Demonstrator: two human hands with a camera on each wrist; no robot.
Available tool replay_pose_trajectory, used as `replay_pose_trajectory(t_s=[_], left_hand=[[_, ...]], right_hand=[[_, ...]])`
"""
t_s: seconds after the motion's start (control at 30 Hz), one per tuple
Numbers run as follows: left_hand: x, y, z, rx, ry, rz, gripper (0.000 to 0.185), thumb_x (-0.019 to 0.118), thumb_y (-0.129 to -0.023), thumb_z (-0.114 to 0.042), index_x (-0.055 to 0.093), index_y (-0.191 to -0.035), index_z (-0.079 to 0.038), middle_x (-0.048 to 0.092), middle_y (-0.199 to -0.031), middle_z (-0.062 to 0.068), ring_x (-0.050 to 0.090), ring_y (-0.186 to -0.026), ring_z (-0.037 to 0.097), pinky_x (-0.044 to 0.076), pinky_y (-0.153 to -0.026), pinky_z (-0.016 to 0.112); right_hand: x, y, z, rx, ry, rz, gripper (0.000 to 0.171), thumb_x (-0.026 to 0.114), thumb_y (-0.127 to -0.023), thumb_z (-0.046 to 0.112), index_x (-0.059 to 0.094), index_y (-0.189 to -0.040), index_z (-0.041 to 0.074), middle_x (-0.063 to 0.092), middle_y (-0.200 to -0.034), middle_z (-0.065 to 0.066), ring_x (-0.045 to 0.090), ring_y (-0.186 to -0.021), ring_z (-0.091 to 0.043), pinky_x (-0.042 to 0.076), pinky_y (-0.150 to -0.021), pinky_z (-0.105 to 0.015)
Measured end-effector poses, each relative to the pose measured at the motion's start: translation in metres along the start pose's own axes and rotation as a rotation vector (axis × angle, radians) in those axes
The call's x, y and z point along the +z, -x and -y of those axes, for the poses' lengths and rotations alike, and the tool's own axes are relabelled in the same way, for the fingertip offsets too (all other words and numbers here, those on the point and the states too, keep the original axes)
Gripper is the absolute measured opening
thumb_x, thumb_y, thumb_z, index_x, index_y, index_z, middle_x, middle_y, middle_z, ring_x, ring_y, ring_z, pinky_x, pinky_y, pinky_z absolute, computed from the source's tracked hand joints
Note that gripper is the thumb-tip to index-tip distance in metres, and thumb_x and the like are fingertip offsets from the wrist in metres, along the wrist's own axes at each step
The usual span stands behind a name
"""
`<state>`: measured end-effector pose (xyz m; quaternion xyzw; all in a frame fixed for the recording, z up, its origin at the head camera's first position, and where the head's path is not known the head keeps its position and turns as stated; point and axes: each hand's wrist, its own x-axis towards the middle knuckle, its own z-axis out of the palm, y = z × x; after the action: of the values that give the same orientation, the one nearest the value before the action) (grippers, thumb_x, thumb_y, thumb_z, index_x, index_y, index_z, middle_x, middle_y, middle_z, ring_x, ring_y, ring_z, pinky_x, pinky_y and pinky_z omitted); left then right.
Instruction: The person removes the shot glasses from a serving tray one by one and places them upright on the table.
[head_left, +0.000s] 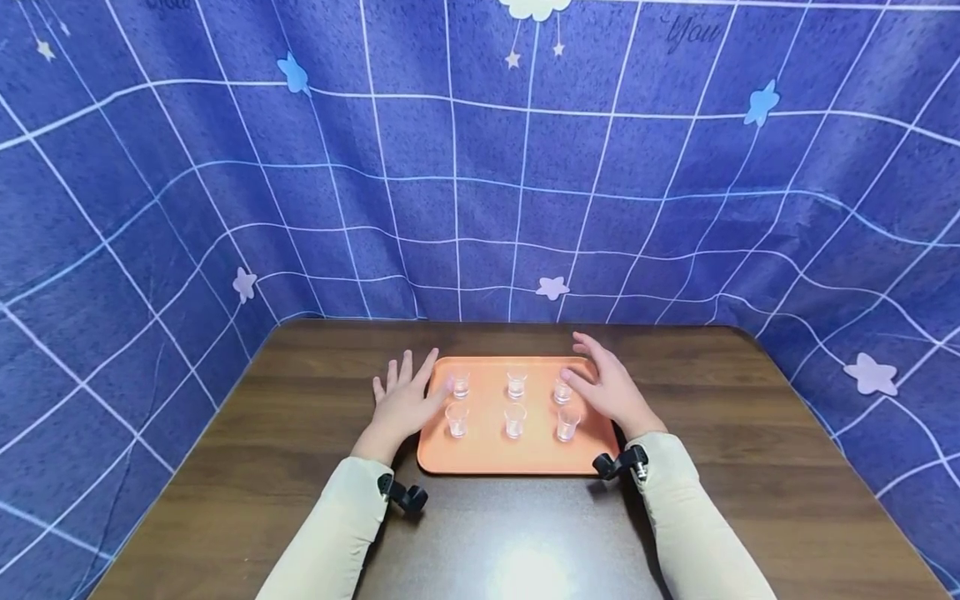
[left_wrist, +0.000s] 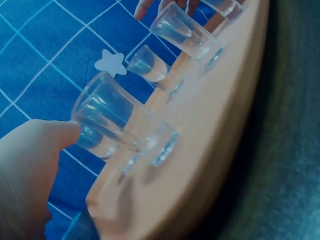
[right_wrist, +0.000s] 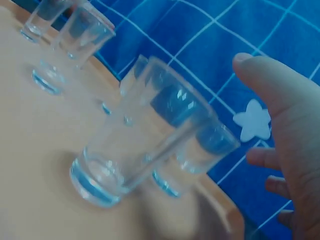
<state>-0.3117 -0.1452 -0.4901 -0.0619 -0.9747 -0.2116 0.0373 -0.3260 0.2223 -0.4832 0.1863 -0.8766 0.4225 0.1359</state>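
Note:
An orange tray (head_left: 517, 454) lies on a dark wooden table and carries several small clear glasses in two rows of three. My left hand (head_left: 405, 400) rests flat at the tray's left edge with its fingers spread. Its thumb (left_wrist: 35, 150) touches the rim of the back-left glass (head_left: 461, 384), which shows large in the left wrist view (left_wrist: 125, 122). My right hand (head_left: 611, 392) hovers over the tray's right end, fingers relaxed. Its thumb (right_wrist: 265, 80) is close beside the back-right glass (head_left: 562, 390), the rear one of two overlapping glasses in the right wrist view. Neither hand grips anything.
The table (head_left: 300, 467) is ringed at the back and sides by a blue gridded cloth (head_left: 480, 167) with stars. Black camera mounts sit on both wrists (head_left: 405, 496) (head_left: 622, 461). Bare tabletop lies to either side of the tray and in front of it.

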Motion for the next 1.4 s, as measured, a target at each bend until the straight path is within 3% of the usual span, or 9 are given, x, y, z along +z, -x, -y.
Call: replay_pose_trajectory(t_s=[0.1,0.37,0.7,1.1,1.4], left_hand=[[0.005,0.003,0.003,-0.003,-0.012,-0.003,0.078,0.036,-0.096,-0.073,0.023,-0.162,-0.034,0.010,-0.167,0.024,0.005,-0.151,0.051,-0.001,-0.112,0.075],[0.018,0.010,0.007,-0.016,-0.021,0.044,0.075,0.041,-0.098,-0.068,0.024,-0.162,-0.032,0.010,-0.167,0.024,0.003,-0.151,0.051,-0.004,-0.112,0.075],[0.024,0.011,0.006,-0.025,-0.032,0.062,0.076,0.042,-0.097,-0.066,0.022,-0.162,-0.032,0.012,-0.167,0.023,0.002,-0.152,0.048,-0.007,-0.113,0.073],[0.022,0.007,0.023,-0.022,-0.098,0.049,0.076,0.038,-0.099,-0.067,0.019,-0.163,-0.032,0.011,-0.168,0.019,0.000,-0.153,0.046,-0.008,-0.113,0.072],[0.025,0.000,0.022,-0.009,-0.080,0.050,0.071,0.037,-0.100,-0.063,0.020,-0.163,-0.034,0.013,-0.168,0.017,0.000,-0.154,0.045,-0.008,-0.114,0.071]], right_hand=[[0.003,0.003,-0.006,0.026,-0.048,0.019,0.072,0.075,-0.091,0.035,0.041,-0.153,0.018,0.059,-0.139,-0.017,0.049,-0.135,-0.036,0.036,-0.112,-0.055],[0.019,0.013,-0.022,-0.004,-0.244,0.094,0.074,0.079,-0.089,0.019,0.041,-0.151,0.011,0.060,-0.135,-0.024,0.056,-0.129,-0.034,0.041,-0.110,-0.053],[0.025,0.016,-0.027,-0.008,-0.074,0.095,0.074,0.081,-0.087,0.026,0.044,-0.149,0.010,0.070,-0.119,-0.006,0.063,-0.114,-0.027,0.043,-0.103,-0.051],[0.026,0.013,-0.030,-0.040,-0.054,0.083,0.073,0.083,-0.085,0.026,0.047,-0.146,0.009,0.072,-0.117,-0.008,0.064,-0.116,-0.030,0.039,-0.106,-0.054],[0.021,0.011,-0.031,-0.033,-0.057,0.077,0.065,0.082,-0.087,0.025,0.051,-0.142,0.009,0.072,-0.115,-0.006,0.065,-0.115,-0.029,0.043,-0.105,-0.052]])
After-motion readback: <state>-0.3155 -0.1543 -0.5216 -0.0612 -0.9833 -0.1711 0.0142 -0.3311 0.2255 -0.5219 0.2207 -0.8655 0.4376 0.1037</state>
